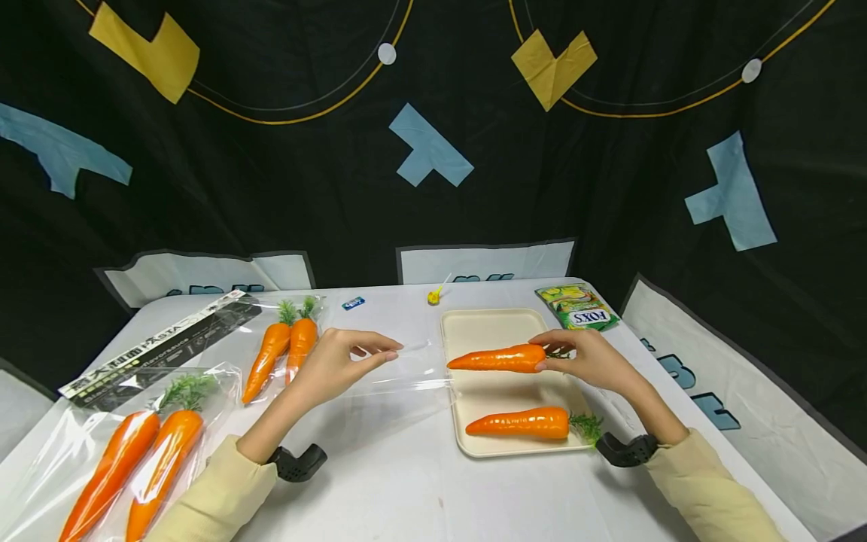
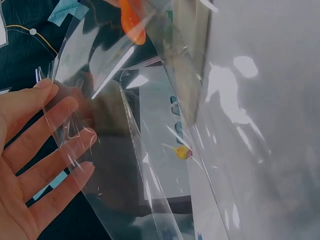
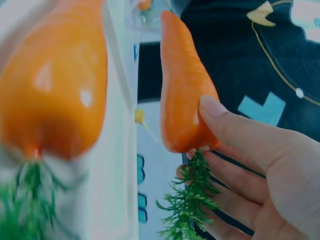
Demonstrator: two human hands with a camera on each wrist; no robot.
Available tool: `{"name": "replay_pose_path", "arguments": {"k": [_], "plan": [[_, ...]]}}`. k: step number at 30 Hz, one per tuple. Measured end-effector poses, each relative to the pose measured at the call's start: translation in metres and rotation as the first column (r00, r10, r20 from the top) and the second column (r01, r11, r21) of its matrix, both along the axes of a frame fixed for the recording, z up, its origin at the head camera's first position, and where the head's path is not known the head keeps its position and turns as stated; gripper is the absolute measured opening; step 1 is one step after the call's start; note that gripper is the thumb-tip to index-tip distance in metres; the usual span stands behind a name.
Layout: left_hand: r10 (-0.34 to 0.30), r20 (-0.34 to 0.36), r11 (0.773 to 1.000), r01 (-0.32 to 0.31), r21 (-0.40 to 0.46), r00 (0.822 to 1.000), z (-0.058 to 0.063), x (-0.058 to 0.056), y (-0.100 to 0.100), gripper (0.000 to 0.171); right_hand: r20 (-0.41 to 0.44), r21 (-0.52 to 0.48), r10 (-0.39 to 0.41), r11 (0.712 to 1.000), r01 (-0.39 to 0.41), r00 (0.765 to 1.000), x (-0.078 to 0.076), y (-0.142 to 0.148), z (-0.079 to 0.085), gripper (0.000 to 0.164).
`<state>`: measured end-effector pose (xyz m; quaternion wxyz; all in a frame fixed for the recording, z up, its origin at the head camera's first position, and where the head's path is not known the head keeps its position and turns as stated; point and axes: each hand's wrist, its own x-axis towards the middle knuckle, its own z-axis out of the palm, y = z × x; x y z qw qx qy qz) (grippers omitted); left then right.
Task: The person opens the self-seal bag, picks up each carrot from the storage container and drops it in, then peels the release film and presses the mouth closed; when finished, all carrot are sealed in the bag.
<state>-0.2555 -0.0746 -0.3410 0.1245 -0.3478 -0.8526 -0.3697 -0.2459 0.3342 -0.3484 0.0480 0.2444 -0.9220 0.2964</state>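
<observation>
My left hand (image 1: 339,365) pinches the edge of a clear plastic bag (image 1: 413,376) between thumb and forefinger. In the left wrist view the bag (image 2: 110,170) spreads out from that hand (image 2: 50,145), its mouth toward the right. With thumb and fingers at its leafy end, my right hand (image 1: 596,361) grips an orange toy carrot (image 1: 497,359) above a cream tray (image 1: 491,327). The carrot's tip points left at the bag. Green leaves (image 3: 195,195) hang by the right fingers in the right wrist view. Another carrot (image 1: 521,424) lies on the tray's near side.
Two bagged carrots (image 1: 145,467) lie at the near left, and two more (image 1: 271,354) behind them. A black-and-white printed strip (image 1: 162,339) runs under the plastic. At the back are a small blue packet (image 1: 353,303), a yellow lollipop (image 1: 434,296) and a green Fox's bag (image 1: 578,306).
</observation>
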Motion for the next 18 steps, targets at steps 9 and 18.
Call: {"name": "replay_pose_path", "arguments": {"k": [9,18], "plan": [[0.019,0.008,0.999,-0.019,-0.033,1.0,-0.001,0.002,0.003,0.017,-0.056,-0.051,0.074,0.996,-0.077,0.996,0.001,-0.045,0.003,0.038],[0.007,0.021,0.999,-0.007,-0.04,1.0,-0.002,0.002,0.005,0.018,-0.039,-0.043,0.106,0.993,-0.108,0.994,-0.003,-0.09,-0.001,0.036]]}}
